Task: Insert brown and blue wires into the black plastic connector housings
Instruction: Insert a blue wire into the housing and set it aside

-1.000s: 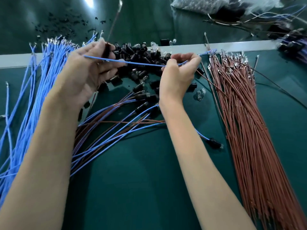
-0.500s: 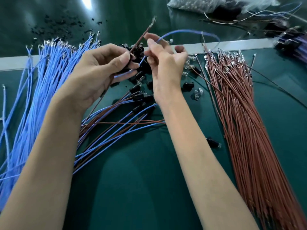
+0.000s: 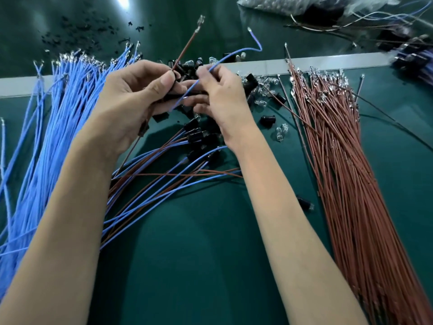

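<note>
Vs the frame half a second back: hands have dropped slightly and closed in on each other, now meeting above the pile of black housings (image 3: pixel 187 66). The blue wire (image 3: pixel 225 59) no longer loops over to the right; its far end now stands free, kinked, terminal up at far right of the hands. The brown wire (image 3: pixel 185 50) still sticks up and away from the left hand, terminal at its tip.

Left hand (image 3: pixel 131 102): fingers curled, thumb pressed against forefinger, pinching the brown wire and a black housing (image 3: pixel 171 97) between them. Right hand (image 3: pixel 220 99): thumb and forefinger pinched on the blue wire, whose near end runs down-left to the housing. Whether the blue end is seated in it, cannot tell; fingers cover the entry.

Loose blue wire bundle (image 3: pixel 58 127) lies left, brown wire bundle (image 3: pixel 339 160) right, both cut off by the frame's near edge. Finished wire pairs with housings (image 3: pixel 164 184) lie between the forearms, partly hidden under them. Small clear parts (image 3: pixel 280 132) near the right hand are too blurred to identify. Far-right objects are blurred. All rests on a green mat (image 3: pixel 199 266).
</note>
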The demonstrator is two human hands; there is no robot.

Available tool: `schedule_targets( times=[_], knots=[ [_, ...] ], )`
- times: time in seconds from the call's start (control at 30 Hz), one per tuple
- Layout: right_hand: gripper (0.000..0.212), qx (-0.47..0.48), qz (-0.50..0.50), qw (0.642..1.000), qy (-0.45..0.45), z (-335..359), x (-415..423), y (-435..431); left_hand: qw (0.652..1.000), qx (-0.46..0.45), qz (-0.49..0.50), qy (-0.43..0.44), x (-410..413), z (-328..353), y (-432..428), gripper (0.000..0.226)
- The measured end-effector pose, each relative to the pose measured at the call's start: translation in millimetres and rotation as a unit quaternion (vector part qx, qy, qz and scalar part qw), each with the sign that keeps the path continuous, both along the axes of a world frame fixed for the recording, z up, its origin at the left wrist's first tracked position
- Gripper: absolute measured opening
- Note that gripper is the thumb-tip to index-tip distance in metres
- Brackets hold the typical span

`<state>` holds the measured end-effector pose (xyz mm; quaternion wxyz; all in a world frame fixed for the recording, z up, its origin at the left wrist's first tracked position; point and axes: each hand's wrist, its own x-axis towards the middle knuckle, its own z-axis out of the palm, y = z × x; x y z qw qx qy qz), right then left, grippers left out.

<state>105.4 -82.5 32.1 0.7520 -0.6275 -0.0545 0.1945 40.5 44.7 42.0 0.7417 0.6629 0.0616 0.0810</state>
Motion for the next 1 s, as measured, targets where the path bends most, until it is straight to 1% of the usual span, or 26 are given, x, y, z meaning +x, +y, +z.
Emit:
schedule_targets(
  times=[0.1, 0.13, 0.2, 0.27, 0.33, 0.47, 0.57, 0.67, 0.73, 0.8, 0.93, 1.0],
  knots=[
    [0.013, 0.053, -0.058, 0.997, -0.006, 0, 3, -2, 0.994, 0.096, 0.032, 0.037, 1, -4, 7, 0.002],
    [0.014, 0.076, -0.067, 0.995, -0.011, 0, 5, -4, 0.99, 0.123, 0.041, 0.049, 1, -5, 9, 0.003],
    [0.024, 0.099, -0.064, 0.993, -0.018, -1, 8, -9, 0.982, 0.171, 0.046, 0.067, 1, -7, 11, 0.004],
    [0.028, 0.081, -0.042, 0.995, -0.031, -3, 9, -13, 0.974, 0.212, 0.037, 0.072, 1, -7, 9, 0.006],
    [0.022, 0.05, -0.041, 0.997, -0.05, -4, 8, -15, 0.969, 0.235, 0.034, 0.073, 2, -7, 7, 0.015],
    [0.015, 0.024, -0.087, 0.991, -0.097, -5, 7, -11, 0.958, 0.276, 0.038, 0.073, 4, -6, 4, 0.014],
    [0.021, -0.034, -0.092, 0.984, -0.146, -6, 7, -8, 0.953, 0.293, 0.047, 0.066, 4, -8, 1, 0.014],
    [0.03, -0.116, -0.067, 0.973, -0.187, -9, 6, -8, 0.95, 0.301, 0.049, 0.061, 5, -9, 0, 0.014],
    [0.03, -0.151, -0.04, 0.966, -0.206, -11, 5, -8, 0.949, 0.306, 0.054, 0.057, 6, -11, -1, 0.015],
    [0.026, -0.159, -0.027, 0.964, -0.213, -12, 4, -7, 0.948, 0.308, 0.052, 0.054, 6, -13, -2, 0.014],
    [0.014, -0.158, -0.031, 0.966, -0.202, -14, 2, -4, 0.951, 0.303, 0.047, 0.044, 7, -14, 0, 0.012],
    [0.011, -0.15, -0.043, 0.967, -0.201, -13, 2, -3, 0.954, 0.294, 0.046, 0.039, 7, -15, -1, 0.013]
  ],
)
